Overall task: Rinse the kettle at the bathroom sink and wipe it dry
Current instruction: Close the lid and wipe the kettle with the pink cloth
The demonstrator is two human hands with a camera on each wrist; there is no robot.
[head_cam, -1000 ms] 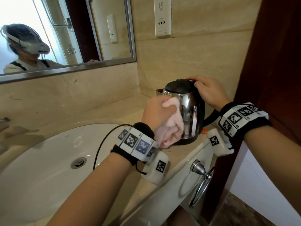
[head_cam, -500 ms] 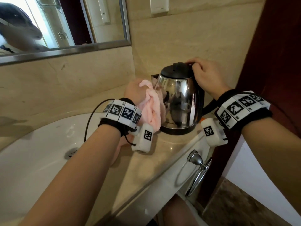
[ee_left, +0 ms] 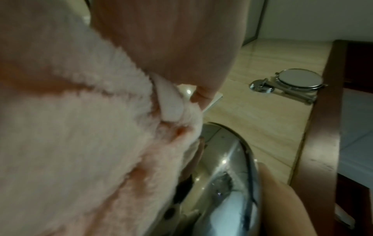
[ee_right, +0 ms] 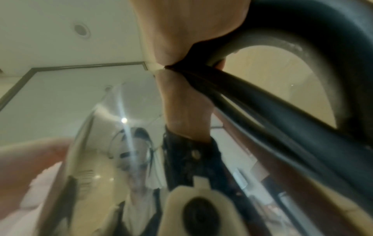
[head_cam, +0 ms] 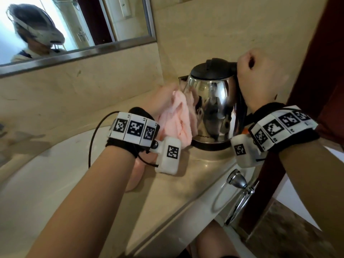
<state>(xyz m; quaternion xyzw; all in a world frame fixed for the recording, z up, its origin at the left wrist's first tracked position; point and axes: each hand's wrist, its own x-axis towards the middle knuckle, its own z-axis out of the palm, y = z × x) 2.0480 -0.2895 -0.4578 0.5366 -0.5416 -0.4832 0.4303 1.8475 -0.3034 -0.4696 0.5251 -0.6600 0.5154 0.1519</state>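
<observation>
Steel kettle (head_cam: 214,107) stands upright on the beige worktop (head_cam: 186,183), near the corner where wall tiles meet, to the right of the white sink (head_cam: 46,174). Black lid (head_cam: 212,68) closed on top.

Right hand (head_cam: 260,81): grip closed round the black handle (ee_right: 302,111) at its upper end, beside the lid. Fingers curled over the top of the handle; kettle body lies to the left of this grip and just below it. Right wrist view shows the palm wrapped on the handle loop, with the polished side of the kettle (ee_right: 121,143) right beside it, mirroring the person.

Left hand (head_cam: 160,101): grip bunched on a pink cloth (head_cam: 176,123), fingers hidden by the fabric. Cloth is pressed against the kettle's left side, below the spout (head_cam: 183,80); kettle lies directly right of this grip, touching the cloth. Left wrist view: fluffy cloth (ee_left: 90,127) fills most of the frame, its edge on the shiny wall (ee_left: 222,183).

Kettle sits between the two grips, base on the worktop.

Chrome towel ring (head_cam: 240,192) hangs on the worktop's front, below the right wrist. Mirror (head_cam: 74,25) on the wall, up and left of the left grip
</observation>
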